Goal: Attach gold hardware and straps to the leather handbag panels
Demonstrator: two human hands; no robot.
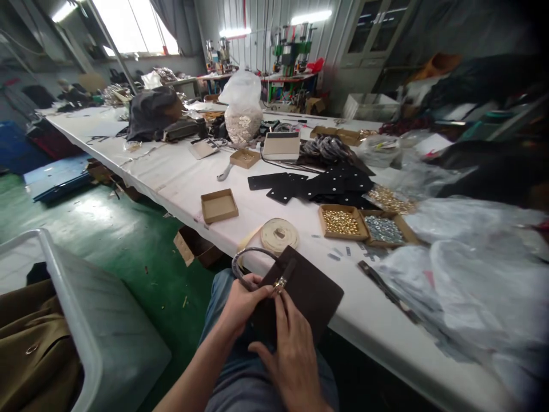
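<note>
A dark brown handbag [315,292] lies tilted across my lap and against the table edge, its curved handle [241,264] toward the left. On its strap sits a metal clasp [280,283]. My left hand [242,300] is closed, thumb and fingers pinching at the clasp beside the handle. My right hand [294,349] rests on the bag's face, fingertips touching the clasp's lower edge, the thumb spread away from the fingers. Just beyond the bag is a roll of cream tape [279,236].
On the white table [180,183] are an empty cardboard tray [219,206], black pieces [338,182], trays of gold rivets [341,222] and silver parts [383,229], and plastic bags [476,274] at right. A large grey bin [115,320] stands at left.
</note>
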